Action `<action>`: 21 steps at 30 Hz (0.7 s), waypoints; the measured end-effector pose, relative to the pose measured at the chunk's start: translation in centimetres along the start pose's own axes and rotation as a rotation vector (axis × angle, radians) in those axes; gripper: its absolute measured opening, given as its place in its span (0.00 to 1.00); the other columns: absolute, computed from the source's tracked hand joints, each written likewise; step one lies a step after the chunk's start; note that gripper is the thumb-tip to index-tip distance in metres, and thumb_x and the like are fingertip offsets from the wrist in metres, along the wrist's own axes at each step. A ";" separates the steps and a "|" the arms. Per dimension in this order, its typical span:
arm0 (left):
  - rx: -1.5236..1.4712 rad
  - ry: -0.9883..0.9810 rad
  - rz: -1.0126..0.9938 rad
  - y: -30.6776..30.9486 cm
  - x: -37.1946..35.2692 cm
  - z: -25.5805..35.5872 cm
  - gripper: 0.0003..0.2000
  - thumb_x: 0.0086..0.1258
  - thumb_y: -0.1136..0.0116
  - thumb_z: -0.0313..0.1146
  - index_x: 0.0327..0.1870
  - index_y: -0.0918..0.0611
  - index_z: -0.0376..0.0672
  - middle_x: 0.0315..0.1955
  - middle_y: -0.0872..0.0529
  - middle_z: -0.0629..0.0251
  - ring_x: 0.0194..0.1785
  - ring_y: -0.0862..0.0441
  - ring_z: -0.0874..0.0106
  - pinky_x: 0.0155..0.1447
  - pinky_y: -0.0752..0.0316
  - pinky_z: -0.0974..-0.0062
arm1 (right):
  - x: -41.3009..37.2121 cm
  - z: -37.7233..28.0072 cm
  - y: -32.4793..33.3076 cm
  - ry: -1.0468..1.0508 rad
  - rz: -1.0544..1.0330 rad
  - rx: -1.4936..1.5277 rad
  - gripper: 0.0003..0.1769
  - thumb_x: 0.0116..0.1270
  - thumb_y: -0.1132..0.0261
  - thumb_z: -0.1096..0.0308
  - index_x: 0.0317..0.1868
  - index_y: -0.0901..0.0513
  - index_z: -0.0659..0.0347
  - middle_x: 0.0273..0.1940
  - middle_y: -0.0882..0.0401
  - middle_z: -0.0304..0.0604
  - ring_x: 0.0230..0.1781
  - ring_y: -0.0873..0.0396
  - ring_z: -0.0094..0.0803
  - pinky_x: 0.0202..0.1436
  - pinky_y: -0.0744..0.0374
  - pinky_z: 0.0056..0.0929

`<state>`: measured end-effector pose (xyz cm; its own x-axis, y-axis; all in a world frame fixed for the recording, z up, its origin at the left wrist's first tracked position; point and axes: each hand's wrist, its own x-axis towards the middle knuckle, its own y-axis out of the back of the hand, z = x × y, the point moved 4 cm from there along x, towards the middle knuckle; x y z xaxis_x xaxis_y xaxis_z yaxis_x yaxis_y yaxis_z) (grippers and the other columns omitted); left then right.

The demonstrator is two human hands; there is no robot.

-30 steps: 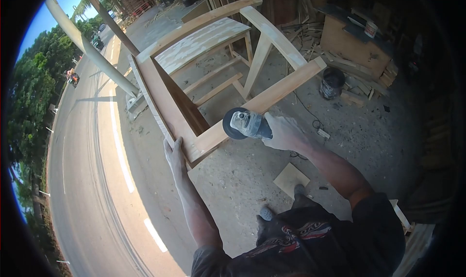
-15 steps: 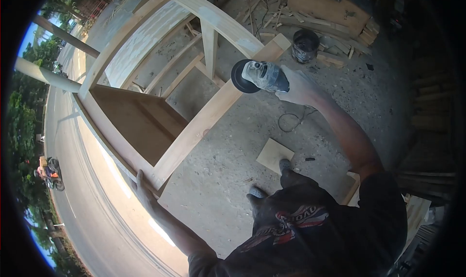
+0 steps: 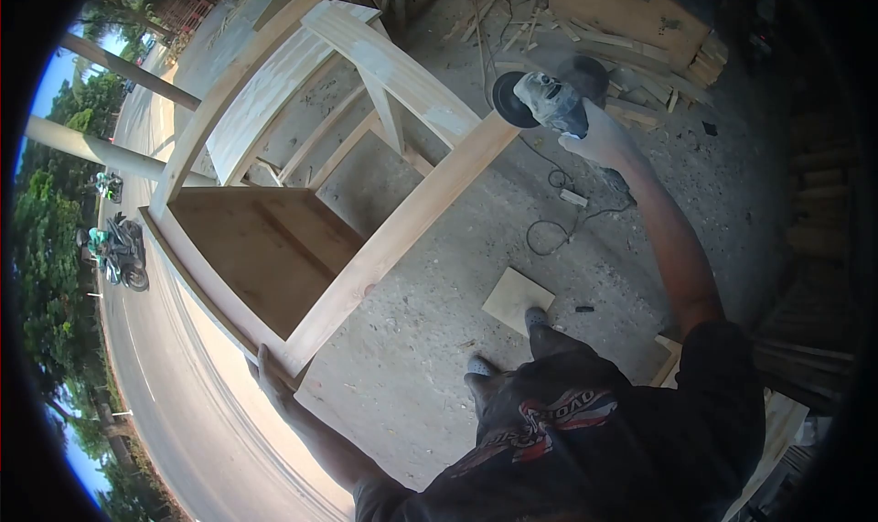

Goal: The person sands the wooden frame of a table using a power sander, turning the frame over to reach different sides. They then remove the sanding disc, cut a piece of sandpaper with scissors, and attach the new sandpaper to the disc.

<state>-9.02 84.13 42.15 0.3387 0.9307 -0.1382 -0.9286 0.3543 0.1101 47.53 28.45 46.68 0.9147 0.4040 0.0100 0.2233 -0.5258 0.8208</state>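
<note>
My right hand (image 3: 608, 138) is closed around the body of a dusty angle grinder (image 3: 553, 103) with a round dark disc (image 3: 514, 99). The disc is right at the far end of a long, pale rail (image 3: 421, 220) of a wooden furniture frame (image 3: 215, 270). At the rail's near corner, my left hand (image 3: 276, 380) grips the frame's edge, its thumb side on top and some fingers hidden over the outer side. Brown board panels line the inside of the frame by this corner. A curved slat (image 3: 393, 60) with whitish patches joins the rail near the grinder.
A power cord (image 3: 549, 238) loops over the concrete floor. Behind the grinder stands a dark bucket (image 3: 585, 75), with wood scraps (image 3: 640, 87) around it. A square board (image 3: 518, 301) lies by my feet. On the left, motorcycles (image 3: 119, 252) pass along a road.
My right hand has carried the grinder up and right along the rail to its far end. The left hand stays at the corner. Another motorcycle shows on the road.
</note>
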 end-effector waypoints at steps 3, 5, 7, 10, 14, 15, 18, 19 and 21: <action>0.029 -0.039 0.024 1.1 0.3 -0.2 0.34 0.78 0.37 0.36 0.80 0.35 0.35 0.72 0.26 0.51 0.72 0.27 0.57 0.76 0.31 0.61 | -1.0 8.3 0.6 -0.221 0.095 0.276 0.35 0.56 0.22 0.54 0.59 0.20 0.66 0.47 0.12 0.53 0.49 0.13 0.44 0.52 0.19 0.41; 0.033 -0.142 -0.055 0.7 0.7 -0.2 0.33 0.79 0.38 0.35 0.80 0.35 0.33 0.72 0.26 0.50 0.72 0.26 0.59 0.75 0.31 0.62 | -4.4 10.6 0.5 -0.345 0.132 0.607 0.32 0.58 0.21 0.56 0.58 0.19 0.66 0.42 0.14 0.47 0.44 0.14 0.36 0.48 0.18 0.39; 0.022 -0.128 -0.092 1.2 0.9 -1.2 0.32 0.79 0.39 0.35 0.79 0.34 0.32 0.71 0.25 0.50 0.71 0.25 0.60 0.75 0.31 0.63 | -6.8 11.9 0.7 -0.380 0.140 0.790 0.30 0.59 0.21 0.58 0.57 0.19 0.65 0.41 0.15 0.44 0.42 0.15 0.33 0.47 0.18 0.38; 0.121 -0.177 -0.041 2.8 3.0 -1.9 0.30 0.80 0.38 0.36 0.76 0.31 0.29 0.67 0.21 0.52 0.66 0.22 0.63 0.73 0.29 0.67 | -9.2 10.8 0.8 -0.479 0.022 0.739 0.30 0.59 0.21 0.61 0.59 0.20 0.63 0.42 0.15 0.43 0.41 0.15 0.30 0.45 0.18 0.36; 0.304 -0.166 0.008 3.1 2.5 -1.7 0.30 0.81 0.38 0.39 0.75 0.30 0.28 0.64 0.19 0.54 0.63 0.20 0.66 0.71 0.29 0.70 | -8.2 4.5 0.9 -0.261 0.037 0.583 0.38 0.61 0.23 0.53 0.65 0.24 0.67 0.50 0.16 0.50 0.49 0.16 0.38 0.54 0.20 0.39; 0.312 -0.153 0.008 3.0 1.9 -1.6 0.31 0.81 0.38 0.40 0.75 0.31 0.28 0.67 0.21 0.53 0.65 0.22 0.65 0.72 0.29 0.68 | -7.5 3.8 0.6 -0.162 0.020 0.507 0.41 0.62 0.24 0.50 0.67 0.25 0.68 0.54 0.16 0.54 0.53 0.16 0.42 0.58 0.21 0.40; 0.245 -0.226 -0.001 0.5 -1.6 -0.3 0.33 0.83 0.40 0.45 0.78 0.33 0.30 0.73 0.27 0.51 0.72 0.27 0.63 0.75 0.31 0.65 | -4.8 0.9 0.8 -0.152 -0.039 0.392 0.45 0.63 0.25 0.46 0.69 0.28 0.71 0.60 0.18 0.60 0.61 0.19 0.47 0.65 0.24 0.41; 0.137 -0.172 -0.031 -0.5 -2.8 0.1 0.33 0.83 0.41 0.46 0.78 0.33 0.32 0.73 0.27 0.51 0.72 0.27 0.62 0.76 0.31 0.64 | -3.8 0.0 0.9 -0.117 -0.026 0.323 0.40 0.64 0.25 0.49 0.66 0.26 0.69 0.53 0.17 0.53 0.51 0.18 0.40 0.55 0.22 0.38; 0.194 -0.171 0.018 -1.0 -4.5 0.5 0.33 0.83 0.41 0.47 0.78 0.33 0.32 0.72 0.26 0.51 0.71 0.27 0.61 0.75 0.31 0.62 | -3.4 0.6 0.7 -0.096 -0.029 0.239 0.34 0.65 0.24 0.53 0.62 0.25 0.67 0.46 0.16 0.47 0.41 0.17 0.33 0.45 0.19 0.35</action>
<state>-9.55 79.62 43.15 0.3586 0.9329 0.0325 -0.8940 0.3332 0.2996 44.79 26.26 46.82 0.9320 0.3544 -0.0755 0.3129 -0.6819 0.6612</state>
